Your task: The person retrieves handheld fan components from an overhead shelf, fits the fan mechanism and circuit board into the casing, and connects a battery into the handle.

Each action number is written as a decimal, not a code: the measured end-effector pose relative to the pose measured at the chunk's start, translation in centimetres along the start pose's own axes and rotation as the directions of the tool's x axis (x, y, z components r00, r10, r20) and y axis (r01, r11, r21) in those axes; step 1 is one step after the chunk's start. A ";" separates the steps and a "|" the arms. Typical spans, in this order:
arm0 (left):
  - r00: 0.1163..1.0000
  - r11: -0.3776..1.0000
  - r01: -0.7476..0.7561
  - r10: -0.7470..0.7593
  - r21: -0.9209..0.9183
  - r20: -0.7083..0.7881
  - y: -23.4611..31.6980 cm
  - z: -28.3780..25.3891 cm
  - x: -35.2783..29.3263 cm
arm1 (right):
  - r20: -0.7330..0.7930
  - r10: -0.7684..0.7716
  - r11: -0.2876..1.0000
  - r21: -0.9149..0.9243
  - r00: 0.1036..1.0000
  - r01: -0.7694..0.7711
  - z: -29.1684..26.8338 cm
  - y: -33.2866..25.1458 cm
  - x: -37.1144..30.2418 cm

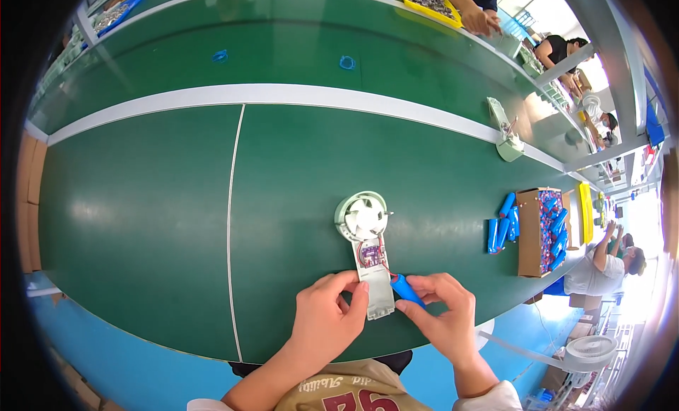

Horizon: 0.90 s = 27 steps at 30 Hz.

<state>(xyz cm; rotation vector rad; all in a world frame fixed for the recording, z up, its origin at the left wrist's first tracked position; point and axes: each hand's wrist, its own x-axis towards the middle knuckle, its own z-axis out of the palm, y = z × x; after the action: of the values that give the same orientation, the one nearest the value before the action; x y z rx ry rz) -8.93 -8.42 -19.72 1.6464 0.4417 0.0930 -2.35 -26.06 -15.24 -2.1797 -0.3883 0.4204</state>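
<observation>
A pale green handheld fan half [380,298] lies open on the green table in front of me, its round head with white blades [366,217] pointing away. A small purple circuit board [371,255] with thin wires sits in its neck. My left hand [329,306] grips the handle's left edge between thumb and fingers. In my right hand [444,310] a blue cylindrical battery [408,289] is pinched, tilted, just right of the handle. Red wire runs from the battery's upper end toward the board.
At the right stands a cardboard box [530,234] of blue batteries, with several loose batteries [501,231] beside it. Another fan part [508,144] rests by the white divider. Blue bands [346,62] lie beyond it. A yellow tray [430,2] and other people are farther off.
</observation>
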 end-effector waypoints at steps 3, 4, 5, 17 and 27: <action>1.000 0.999 0.016 -0.016 0.033 0.004 0.2 0.3 -0.6 | -0.088 -0.078 0.994 -0.085 0.993 0.071 1.1 -0.5 -1.0; 1.000 0.999 0.019 -0.019 0.035 0.013 0.2 0.5 -0.8 | -0.134 -0.152 0.976 -0.176 0.979 0.128 1.4 -0.6 -1.3; 1.000 0.999 0.011 -0.012 0.032 0.008 0.1 0.7 -0.9 | -0.172 -0.229 0.947 -0.269 0.958 0.178 1.8 -0.7 -1.5; 0.999 0.999 -0.024 0.025 0.021 -0.022 -0.6 1.0 -1.1 | -0.165 -0.203 0.956 -0.248 0.965 0.159 3.3 0.1 -2.8; 0.999 1.000 -0.018 0.018 -0.003 -0.026 -0.7 1.0 -1.1 | -0.228 -0.213 0.947 -0.289 0.950 0.143 2.9 -0.1 -3.0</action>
<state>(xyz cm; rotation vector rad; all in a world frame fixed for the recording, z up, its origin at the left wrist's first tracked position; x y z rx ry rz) -9.85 -9.69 -20.34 1.6478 0.4462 0.1287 -6.26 -25.23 -16.29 -2.3984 -0.5185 -0.0221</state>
